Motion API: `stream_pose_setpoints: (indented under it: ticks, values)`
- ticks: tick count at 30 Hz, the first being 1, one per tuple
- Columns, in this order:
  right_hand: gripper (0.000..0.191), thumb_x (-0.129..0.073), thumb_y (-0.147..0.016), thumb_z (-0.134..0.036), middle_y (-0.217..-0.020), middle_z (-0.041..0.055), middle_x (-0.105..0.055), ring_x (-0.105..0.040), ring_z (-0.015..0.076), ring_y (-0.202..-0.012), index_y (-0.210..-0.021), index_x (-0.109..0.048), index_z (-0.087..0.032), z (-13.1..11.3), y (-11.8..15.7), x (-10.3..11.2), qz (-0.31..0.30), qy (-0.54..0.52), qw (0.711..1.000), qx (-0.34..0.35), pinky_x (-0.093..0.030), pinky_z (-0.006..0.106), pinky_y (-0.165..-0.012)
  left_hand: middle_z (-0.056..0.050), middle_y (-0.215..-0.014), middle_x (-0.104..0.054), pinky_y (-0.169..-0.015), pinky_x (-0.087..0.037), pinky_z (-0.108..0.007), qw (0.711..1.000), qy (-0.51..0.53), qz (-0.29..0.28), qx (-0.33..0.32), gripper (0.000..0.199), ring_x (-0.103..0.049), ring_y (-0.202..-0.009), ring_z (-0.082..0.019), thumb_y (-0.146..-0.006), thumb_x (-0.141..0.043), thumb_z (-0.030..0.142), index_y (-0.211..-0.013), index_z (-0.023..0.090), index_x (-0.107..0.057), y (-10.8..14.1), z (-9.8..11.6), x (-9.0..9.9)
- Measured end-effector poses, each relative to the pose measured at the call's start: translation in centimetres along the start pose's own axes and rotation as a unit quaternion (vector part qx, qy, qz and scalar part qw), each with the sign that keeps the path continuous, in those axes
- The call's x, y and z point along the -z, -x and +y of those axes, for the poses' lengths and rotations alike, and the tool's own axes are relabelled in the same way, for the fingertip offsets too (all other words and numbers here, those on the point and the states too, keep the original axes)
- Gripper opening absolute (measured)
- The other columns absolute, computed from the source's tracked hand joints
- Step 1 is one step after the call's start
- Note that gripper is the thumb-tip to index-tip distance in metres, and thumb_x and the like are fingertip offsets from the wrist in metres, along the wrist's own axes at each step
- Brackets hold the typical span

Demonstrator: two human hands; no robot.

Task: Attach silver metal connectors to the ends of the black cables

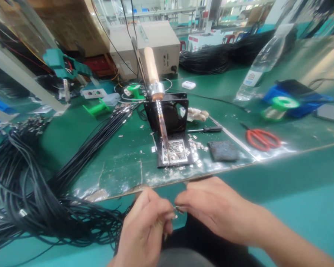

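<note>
Where the bench (125, 159) ends at its near edge, a large heap of black cables (25, 181) is seen at the person's left, hanging partly over that edge; it is judged heavy as a mass but limp strand by strand, best lifted with a palm under the middle. On the bench a narrower cable bundle (93, 142) is laid in line; its strands look bendable, and its metal-tipped far end would be better left ungripped. The soldering iron (152, 70) is tilted tip-down over a small tray (160, 161) of metal bits; its wooden handle is the safe part to hold, since the discoloured shaft may be hot.

Just off the near edge, the two hands are brought close together; by the right hand (211, 204) a small metal piece (177, 209) is pinched at the fingertips, while the fingers of the left hand (147, 222) are curled closed right beside it, and whether anything is gripped inside cannot be told. The piece is judged very light, stiff but thin, easily bent or dropped; it is best taken by its edges, with light pressure only.
</note>
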State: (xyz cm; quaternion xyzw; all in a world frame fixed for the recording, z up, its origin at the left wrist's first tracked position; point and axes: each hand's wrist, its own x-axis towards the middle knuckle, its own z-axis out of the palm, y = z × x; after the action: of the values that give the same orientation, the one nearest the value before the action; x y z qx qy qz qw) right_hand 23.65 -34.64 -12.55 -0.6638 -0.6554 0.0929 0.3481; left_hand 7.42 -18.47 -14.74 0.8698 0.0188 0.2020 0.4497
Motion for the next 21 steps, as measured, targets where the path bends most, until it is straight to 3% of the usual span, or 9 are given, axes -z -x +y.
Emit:
stream_pose_setpoints:
  ticks: [9, 21]
  values:
    - [0.025, -0.047, -0.103, -0.01, -0.075, -0.0019, -0.057, -0.045, 0.0134, -0.066, -0.093, -0.069, -0.014, 0.45, -0.27, 0.11, -0.026, 0.04, 0.999, 0.022, -0.031, 0.03, -0.06, 0.001, -0.078, -0.055, -0.061, -0.048, -0.017, 1.0, -0.006, -0.012, 0.007, 0.031, -0.057, -0.067, -0.009, -0.098, -0.043, -0.003, -0.095, 0.023, -0.059, 0.11, -0.13, 0.04]
    - [0.027, -0.043, -0.104, -0.012, -0.076, -0.0011, -0.056, -0.045, 0.014, -0.066, -0.089, -0.065, -0.015, 0.32, -0.4, 0.19, -0.063, 0.067, 0.995, 0.033, -0.031, 0.032, -0.059, 0.002, -0.077, -0.055, -0.061, -0.048, -0.017, 1.0, -0.012, 0.0, 0.001, 0.033, -0.057, -0.066, -0.009, -0.097, -0.044, -0.005, -0.094, 0.023, -0.06, -0.17, 0.05, 0.01]
